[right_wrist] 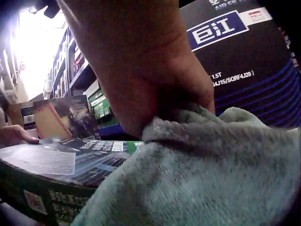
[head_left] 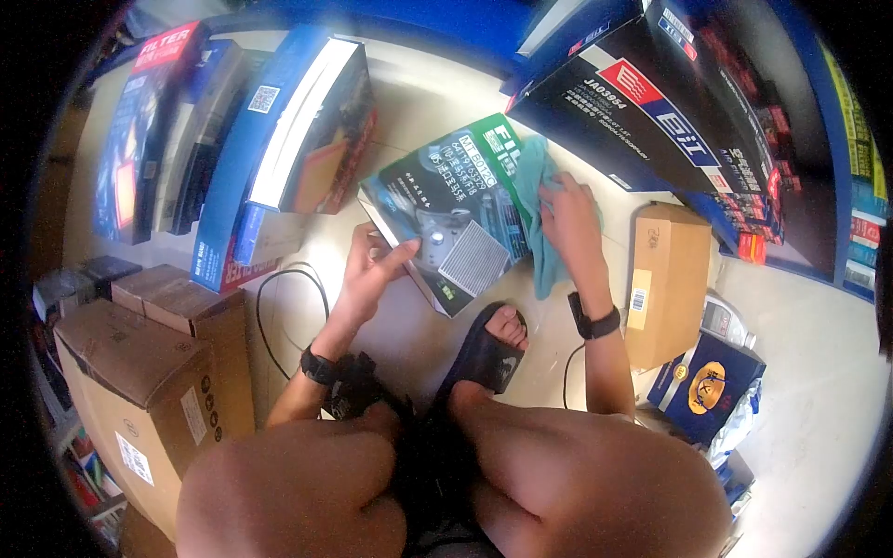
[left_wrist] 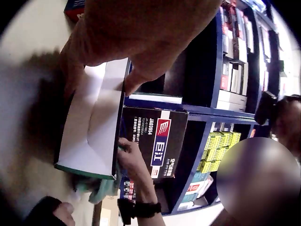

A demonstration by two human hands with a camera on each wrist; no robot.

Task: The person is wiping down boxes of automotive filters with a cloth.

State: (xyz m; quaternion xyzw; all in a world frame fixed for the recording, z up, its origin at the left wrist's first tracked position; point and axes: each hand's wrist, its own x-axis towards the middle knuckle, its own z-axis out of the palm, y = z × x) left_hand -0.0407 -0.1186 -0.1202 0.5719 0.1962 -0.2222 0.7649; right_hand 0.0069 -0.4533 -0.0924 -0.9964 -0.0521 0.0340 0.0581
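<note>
A pale floor (head_left: pixel 819 325) runs between blue shelves (head_left: pixel 842 214), with blue boxes (head_left: pixel 279 139) leaning at the upper left and a big black box (head_left: pixel 651 102) leaning at the upper right. From the head camera, the green filter box (head_left: pixel 456 214) is held tilted above the floor, just ahead of the person's knees and a black sandal (head_left: pixel 484 358). The left hand (head_left: pixel 372 270) grasps its lower-left edge, thumb on the printed face and fingers underneath. The right hand (head_left: pixel 569 219) clutches a teal cloth (head_left: pixel 535 167) against the box's upper-right edge. A brown carton (head_left: pixel 665 279) stands just to the right of that arm. The left wrist camera shows the left hand (left_wrist: pixel 117 42) curled round the end of the green filter box (left_wrist: pixel 94 122) — its white side faces the lens — while the right hand (left_wrist: pixel 131 160) touches the far edge, with the teal cloth (left_wrist: pixel 101 188) bunched below and the black box (left_wrist: pixel 155 141) behind. From the right wrist camera, the right hand (right_wrist: pixel 141 70) is closed on the teal cloth (right_wrist: pixel 211 174), which fills the foreground — the green filter box (right_wrist: pixel 61 160) lies just beside it at the lower left, and the black box (right_wrist: pixel 244 56) stands close behind.
</note>
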